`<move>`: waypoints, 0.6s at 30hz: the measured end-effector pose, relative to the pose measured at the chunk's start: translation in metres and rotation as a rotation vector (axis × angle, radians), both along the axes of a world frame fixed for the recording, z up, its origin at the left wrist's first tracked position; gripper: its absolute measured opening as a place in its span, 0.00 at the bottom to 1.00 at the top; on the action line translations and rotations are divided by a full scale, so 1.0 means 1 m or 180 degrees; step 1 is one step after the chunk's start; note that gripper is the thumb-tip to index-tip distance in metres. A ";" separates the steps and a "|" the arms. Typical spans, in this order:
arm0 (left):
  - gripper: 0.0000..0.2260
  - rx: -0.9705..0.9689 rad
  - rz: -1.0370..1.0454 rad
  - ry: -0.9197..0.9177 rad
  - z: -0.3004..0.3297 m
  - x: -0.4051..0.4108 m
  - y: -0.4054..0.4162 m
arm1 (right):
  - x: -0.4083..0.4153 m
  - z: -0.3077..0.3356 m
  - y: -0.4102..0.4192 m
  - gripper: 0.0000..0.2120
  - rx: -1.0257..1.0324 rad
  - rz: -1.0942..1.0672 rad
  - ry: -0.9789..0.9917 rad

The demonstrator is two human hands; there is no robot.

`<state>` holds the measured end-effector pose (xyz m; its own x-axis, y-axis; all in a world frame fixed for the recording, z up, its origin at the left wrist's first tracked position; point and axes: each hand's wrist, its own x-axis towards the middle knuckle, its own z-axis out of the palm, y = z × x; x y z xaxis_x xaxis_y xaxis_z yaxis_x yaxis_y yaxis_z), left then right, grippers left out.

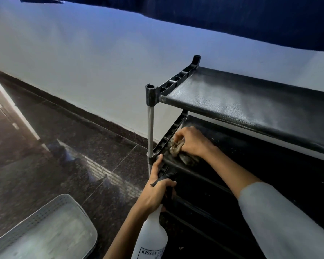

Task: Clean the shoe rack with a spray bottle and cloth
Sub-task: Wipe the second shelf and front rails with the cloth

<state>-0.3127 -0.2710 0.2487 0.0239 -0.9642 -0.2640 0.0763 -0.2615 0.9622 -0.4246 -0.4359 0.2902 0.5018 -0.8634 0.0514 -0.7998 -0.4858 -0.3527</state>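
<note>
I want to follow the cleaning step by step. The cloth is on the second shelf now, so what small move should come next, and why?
Probably drag the cloth rightward along the second shelf. The right hand holds it bunched at the shelf's left end, so the rest looks unwiped. The left hand holds the bottle and can stay.

Left hand [158, 189] low in the middle, wrist bent up, fingers curled round the black trigger head of the white plastic spray bottle [151, 238], index finger stretched forward and touching the black plastic frame of the shoe rack [168, 139]. Right hand [190, 141] reaching in further up, knuckles bunched over a crumpled brownish cloth [176, 147], pressing it down. Right forearm bare, pale grey sleeve [281, 217] from the elbow back.
</note>
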 end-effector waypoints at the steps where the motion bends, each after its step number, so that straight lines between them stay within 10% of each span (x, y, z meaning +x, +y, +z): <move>1: 0.34 0.0007 -0.0002 -0.0023 0.001 0.000 0.000 | -0.002 -0.001 -0.004 0.08 -0.0211 -0.0202 0.0131; 5: 0.35 0.0045 -0.0047 -0.0004 0.002 0.001 0.000 | 0.003 -0.004 -0.005 0.12 -0.0485 -0.0842 0.0139; 12: 0.35 -0.0023 -0.0087 -0.0099 -0.008 0.004 0.000 | -0.022 0.012 0.027 0.14 0.1101 0.0142 -0.0285; 18: 0.33 -0.0124 -0.0127 -0.0115 -0.008 0.003 -0.005 | -0.025 -0.013 -0.014 0.18 -0.0184 -0.0564 -0.0321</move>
